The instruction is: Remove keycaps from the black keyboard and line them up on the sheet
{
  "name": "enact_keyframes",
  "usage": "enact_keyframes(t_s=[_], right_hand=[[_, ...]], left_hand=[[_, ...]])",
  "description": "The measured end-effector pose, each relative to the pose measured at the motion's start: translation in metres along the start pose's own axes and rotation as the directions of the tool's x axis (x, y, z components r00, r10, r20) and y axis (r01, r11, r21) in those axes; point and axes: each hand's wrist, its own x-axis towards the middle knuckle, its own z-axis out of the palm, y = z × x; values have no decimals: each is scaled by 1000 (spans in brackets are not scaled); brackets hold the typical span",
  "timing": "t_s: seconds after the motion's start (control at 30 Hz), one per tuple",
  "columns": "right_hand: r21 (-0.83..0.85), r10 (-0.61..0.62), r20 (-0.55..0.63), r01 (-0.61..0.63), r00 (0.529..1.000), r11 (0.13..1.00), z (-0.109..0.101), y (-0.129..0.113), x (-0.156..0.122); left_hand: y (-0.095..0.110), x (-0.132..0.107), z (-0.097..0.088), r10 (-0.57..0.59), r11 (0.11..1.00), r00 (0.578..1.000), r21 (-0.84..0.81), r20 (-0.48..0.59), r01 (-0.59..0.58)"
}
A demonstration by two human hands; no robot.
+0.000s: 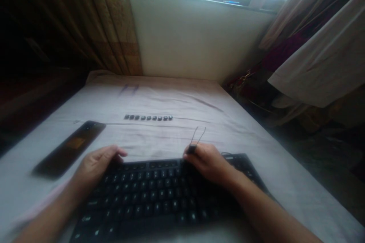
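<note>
- Gripping neatly now, our right hand point(209, 161) has thumb and fingers closed on the dark handle of a wire tool point(192, 148), its thin loop pointing up and away from us!
- Below and around it sits the black keyboard point(142, 197), lying on the pale sheet point(245, 136) with our right hand over its upper right part.
- Over at the upper left corner, our left hand point(97, 159) is partly open, fingers loosely curled, nothing visible in it; whether it touches the keyboard, we cannot tell.
- Good form, we judge, means pinching that handle firmly and low, keeping both wires level, pulling straight up rather than sideways, and bracing the board with the left hand, since soft cloth may let it slide.
- Just beyond, what order! Nine small dark keys point(148, 118) run in a line on the sheet, clear of our wrists.
- Out to the left lies a phone point(71, 146), near our left forearm.
- Farther back, a pale wall point(194, 34) and a patterned curtain point(114, 19).
</note>
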Motion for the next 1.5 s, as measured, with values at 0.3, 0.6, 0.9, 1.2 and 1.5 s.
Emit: enact_keyframes(t_s=[0.3, 0.6, 0.9, 1.2, 1.5], right_hand=[[273, 99, -183, -46, 978, 961, 0, -10, -1], [308, -81, -27, 85, 996, 948, 20, -39, -2], [524, 23, -51, 7, 998, 852, 22, -48, -2], [367, -125, -224, 203, 966, 908, 33, -52, -5], [390, -82, -222, 166, 972, 906, 38, -52, -5]], left_hand=[[7, -1, -1, 43, 997, 999, 57, 3, -43], [45, -26, 16, 399, 858, 907, 294, 135, -421], [75, -59, 48, 543, 794, 803, 161, 245, -586], [74, -56, 47, 470, 851, 862, 161, 190, -500], [79, -56, 44, 592, 720, 778, 296, 212, -628]])
